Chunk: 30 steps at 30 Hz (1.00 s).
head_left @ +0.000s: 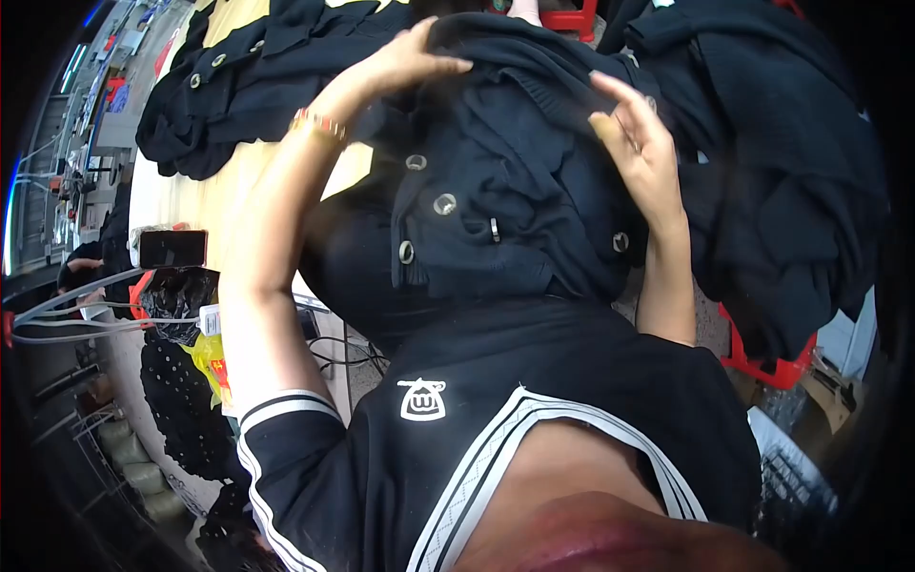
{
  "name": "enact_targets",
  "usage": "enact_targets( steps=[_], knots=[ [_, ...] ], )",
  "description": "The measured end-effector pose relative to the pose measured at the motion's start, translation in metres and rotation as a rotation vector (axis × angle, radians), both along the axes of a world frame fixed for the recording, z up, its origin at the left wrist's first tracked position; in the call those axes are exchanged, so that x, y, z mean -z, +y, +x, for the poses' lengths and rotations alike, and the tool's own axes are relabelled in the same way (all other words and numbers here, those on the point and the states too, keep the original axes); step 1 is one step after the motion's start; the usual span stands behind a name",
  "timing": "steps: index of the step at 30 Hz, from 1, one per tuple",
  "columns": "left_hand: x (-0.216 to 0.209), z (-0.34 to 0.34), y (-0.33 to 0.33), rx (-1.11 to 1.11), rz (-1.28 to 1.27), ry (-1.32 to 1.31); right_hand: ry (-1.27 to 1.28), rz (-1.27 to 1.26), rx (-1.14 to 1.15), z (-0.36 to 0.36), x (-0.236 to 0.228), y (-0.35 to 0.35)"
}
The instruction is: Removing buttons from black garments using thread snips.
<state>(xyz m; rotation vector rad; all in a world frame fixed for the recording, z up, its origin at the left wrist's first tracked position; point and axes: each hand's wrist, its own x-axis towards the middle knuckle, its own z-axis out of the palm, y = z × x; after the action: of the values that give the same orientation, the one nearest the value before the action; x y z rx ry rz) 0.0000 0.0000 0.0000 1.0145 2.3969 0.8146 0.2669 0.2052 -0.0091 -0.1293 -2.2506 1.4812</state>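
Fingers [624,91] of right hand [650,153] spread, hold of left hand [405,62] unclear, at one black garment [529,153] showing at least five rings [436,203]

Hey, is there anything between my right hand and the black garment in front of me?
Nothing visible: no other object lies between your open right hand and the black garment. Whether they touch is unclear.

The left hand [410,59] touches a dark buttoned garment [515,143]; the loosely curled right hand [646,153] is near it; more dark clothing [276,86] lies on the pale tabletop [238,186]
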Motion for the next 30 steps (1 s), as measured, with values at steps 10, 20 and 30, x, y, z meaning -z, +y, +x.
enact_targets(
  steps=[10,20,30],
  knots=[
    [-0.102,0.000,-0.048,0.121,0.748,0.435,0.143,-0.141,0.246,0.043,0.010,0.022],
    [-0.118,0.135,-0.157,0.626,0.238,-0.255,0.238,0.059,0.276,0.029,0.019,0.012],
    [-0.097,0.099,-0.042,0.304,0.034,-0.276,0.004,0.188,0.394,0.041,0.051,0.033]
  ],
)
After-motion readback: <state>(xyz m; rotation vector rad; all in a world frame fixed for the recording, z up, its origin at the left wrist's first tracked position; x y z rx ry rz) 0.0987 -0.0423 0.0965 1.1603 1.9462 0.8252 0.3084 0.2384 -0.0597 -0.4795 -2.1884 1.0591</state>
